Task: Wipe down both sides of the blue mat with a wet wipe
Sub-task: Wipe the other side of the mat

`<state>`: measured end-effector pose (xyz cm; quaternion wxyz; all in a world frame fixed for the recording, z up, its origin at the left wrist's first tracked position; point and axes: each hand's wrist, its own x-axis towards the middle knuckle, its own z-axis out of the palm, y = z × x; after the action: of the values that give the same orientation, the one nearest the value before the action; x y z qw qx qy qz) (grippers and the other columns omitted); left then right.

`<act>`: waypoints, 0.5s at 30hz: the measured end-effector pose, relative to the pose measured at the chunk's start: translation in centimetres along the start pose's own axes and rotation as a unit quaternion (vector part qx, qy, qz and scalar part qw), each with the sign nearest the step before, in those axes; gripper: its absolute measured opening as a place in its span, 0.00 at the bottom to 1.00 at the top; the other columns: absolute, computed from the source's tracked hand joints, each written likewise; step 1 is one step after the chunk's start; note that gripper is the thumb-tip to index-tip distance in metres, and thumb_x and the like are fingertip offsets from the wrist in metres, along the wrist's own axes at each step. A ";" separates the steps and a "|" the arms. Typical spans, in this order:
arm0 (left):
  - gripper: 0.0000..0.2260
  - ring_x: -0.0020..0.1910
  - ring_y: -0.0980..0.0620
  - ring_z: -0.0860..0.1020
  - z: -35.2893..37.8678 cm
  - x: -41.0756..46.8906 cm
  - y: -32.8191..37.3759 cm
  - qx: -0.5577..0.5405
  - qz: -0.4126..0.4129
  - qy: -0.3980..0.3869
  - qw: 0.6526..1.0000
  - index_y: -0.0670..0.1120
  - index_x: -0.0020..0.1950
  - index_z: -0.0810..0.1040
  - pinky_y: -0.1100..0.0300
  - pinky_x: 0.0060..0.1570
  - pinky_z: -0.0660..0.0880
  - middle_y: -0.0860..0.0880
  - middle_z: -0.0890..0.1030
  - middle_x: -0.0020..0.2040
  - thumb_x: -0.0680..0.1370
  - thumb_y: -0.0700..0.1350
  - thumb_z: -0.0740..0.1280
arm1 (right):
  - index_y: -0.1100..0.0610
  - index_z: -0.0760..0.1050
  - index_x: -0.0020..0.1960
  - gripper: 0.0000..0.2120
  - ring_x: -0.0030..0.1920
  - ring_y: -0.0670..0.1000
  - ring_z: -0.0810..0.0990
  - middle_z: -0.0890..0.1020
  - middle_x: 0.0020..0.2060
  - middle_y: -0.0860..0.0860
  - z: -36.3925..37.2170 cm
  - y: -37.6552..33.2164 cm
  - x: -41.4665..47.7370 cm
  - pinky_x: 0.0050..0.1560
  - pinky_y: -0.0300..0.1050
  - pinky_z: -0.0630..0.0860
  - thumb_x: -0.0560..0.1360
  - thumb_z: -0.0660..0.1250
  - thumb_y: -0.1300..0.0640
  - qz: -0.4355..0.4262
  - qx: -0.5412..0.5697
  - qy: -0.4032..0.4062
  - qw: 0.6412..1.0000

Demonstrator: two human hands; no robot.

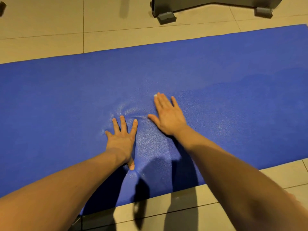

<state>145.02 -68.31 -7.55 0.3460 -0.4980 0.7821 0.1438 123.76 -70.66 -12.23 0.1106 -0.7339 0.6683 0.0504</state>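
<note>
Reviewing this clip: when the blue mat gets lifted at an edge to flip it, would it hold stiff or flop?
Probably floppy: the blue mat puckers into soft creases around the left hand pressing it. It likely bunches when pushed sideways, given those ripples. Its thin edge on the tiled floor suggests it is light.

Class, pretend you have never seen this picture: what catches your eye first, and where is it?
A big blue mat stretches across the pale tiled floor. Two bare hands press flat on its middle: the left hand splayed, puckering the mat, the right hand with a scrap of white wet wipe showing past its fingertips. A dark metal frame stands beyond the far edge.
</note>
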 end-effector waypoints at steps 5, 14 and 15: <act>0.77 0.76 0.25 0.36 0.0 0.0 0.0 0.002 0.004 0.001 1.000 0.48 0.77 0.25 0.28 0.70 0.60 0.32 0.31 0.78 0.53 0.66 0.83 | 0.63 0.50 0.81 0.42 0.81 0.55 0.51 0.55 0.81 0.57 -0.9 9.8 -0.6 0.78 0.64 0.49 0.81 0.44 0.31 0.189 -0.022 0.004 0.982; 0.78 0.76 0.24 0.37 0.2 0.1 0.0 0.002 0.001 0.006 1.000 0.49 0.77 0.25 0.27 0.69 0.61 0.32 0.32 0.77 0.51 0.66 0.83 | 0.65 0.44 0.81 0.45 0.81 0.58 0.45 0.48 0.81 0.61 -1.2 2.1 1.5 0.80 0.59 0.46 0.80 0.44 0.30 0.218 0.066 0.000 0.974; 0.78 0.76 0.24 0.37 0.1 0.1 0.0 0.001 0.000 0.005 1.000 0.49 0.77 0.24 0.27 0.69 0.61 0.32 0.31 0.77 0.51 0.66 0.83 | 0.64 0.44 0.81 0.45 0.81 0.58 0.45 0.48 0.81 0.60 -0.8 0.0 1.5 0.80 0.59 0.45 0.80 0.44 0.30 0.189 0.071 0.006 0.979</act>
<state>145.06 -68.35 -7.73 0.3428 -0.4981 0.7840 0.1407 123.84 -72.32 -11.75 0.1467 -0.5851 0.7973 0.0188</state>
